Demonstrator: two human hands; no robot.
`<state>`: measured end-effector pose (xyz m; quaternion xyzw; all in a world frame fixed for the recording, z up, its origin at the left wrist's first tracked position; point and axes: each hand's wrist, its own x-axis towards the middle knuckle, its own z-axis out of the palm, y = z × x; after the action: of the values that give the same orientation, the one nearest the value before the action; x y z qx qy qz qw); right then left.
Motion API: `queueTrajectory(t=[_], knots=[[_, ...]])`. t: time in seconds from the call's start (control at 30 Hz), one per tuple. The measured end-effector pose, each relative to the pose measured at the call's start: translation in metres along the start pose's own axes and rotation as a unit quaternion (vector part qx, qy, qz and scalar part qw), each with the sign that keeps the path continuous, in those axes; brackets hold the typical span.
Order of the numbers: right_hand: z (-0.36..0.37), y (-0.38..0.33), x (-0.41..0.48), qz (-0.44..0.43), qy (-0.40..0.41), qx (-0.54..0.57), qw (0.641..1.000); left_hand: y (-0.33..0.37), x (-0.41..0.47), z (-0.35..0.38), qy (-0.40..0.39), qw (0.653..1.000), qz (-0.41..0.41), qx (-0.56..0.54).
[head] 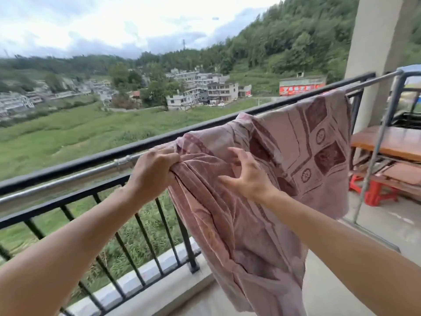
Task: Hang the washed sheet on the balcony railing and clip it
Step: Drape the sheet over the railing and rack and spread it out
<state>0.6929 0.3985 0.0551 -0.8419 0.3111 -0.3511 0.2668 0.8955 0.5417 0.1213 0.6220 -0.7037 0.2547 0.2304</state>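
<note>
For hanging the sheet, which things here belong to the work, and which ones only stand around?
For the job: pink sheet, draped over the steel rail; black railing; left hand gripping the sheet; right hand on it, fingers spread.

Just there: wooden table, red stool, pillar.

The left hand [155, 169] has its fingertips buried in the bunched sheet [239, 224], so I can't see their ends. Just past those fingers the silver pole [68, 181] disappears under the cloth. Well below them the sheet runs off the bottom edge. The far red sign [300, 88] carries lettering too small to read.
</note>
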Motion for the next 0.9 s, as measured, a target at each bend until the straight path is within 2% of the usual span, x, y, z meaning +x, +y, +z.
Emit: queueTrajectory(t=[0.1,0.2,0.33,0.43,0.5,0.57,0.63,0.67,0.73,0.77,0.87,0.9], knots=[[0.019,-0.027,0.011,-0.038,0.054,-0.067,0.996,-0.011,-0.030,-0.024,0.011,1.000,-0.005,0.013],[0.038,-0.052,0.021,-0.033,0.018,-0.113,0.993,-0.017,-0.066,-0.049,0.035,0.998,-0.002,0.043],[0.078,-0.084,0.016,0.006,-0.059,-0.113,0.992,-0.042,-0.119,-0.068,0.004,0.999,-0.016,0.040],[0.100,-0.090,0.005,0.032,-0.065,-0.065,0.995,-0.068,-0.143,-0.077,-0.008,0.996,-0.091,0.022],[0.102,-0.086,0.002,0.029,-0.056,-0.052,0.997,-0.080,-0.143,-0.076,-0.011,0.983,-0.183,-0.016],[0.097,-0.081,0.000,0.023,-0.042,-0.055,0.997,-0.084,-0.127,-0.070,-0.019,0.938,-0.319,-0.132],[0.089,-0.074,-0.008,0.025,-0.030,-0.059,0.997,-0.079,-0.105,-0.056,-0.027,0.848,-0.437,-0.299],[0.083,-0.071,-0.012,0.027,-0.028,-0.055,0.998,-0.073,-0.095,-0.047,-0.030,0.804,-0.469,-0.366],[0.071,-0.066,-0.021,0.028,-0.026,-0.049,0.998,-0.056,-0.080,-0.030,0.005,0.745,-0.499,-0.444],[0.064,-0.065,-0.023,0.028,-0.026,-0.053,0.998,-0.046,-0.074,-0.026,0.040,0.742,-0.497,-0.449],[0.044,-0.066,-0.024,0.033,-0.017,-0.073,0.997,-0.030,-0.067,-0.032,0.107,0.818,-0.422,-0.376],[0.039,-0.067,-0.022,0.033,-0.011,-0.081,0.996,-0.030,-0.065,-0.040,0.124,0.832,-0.401,-0.363]])
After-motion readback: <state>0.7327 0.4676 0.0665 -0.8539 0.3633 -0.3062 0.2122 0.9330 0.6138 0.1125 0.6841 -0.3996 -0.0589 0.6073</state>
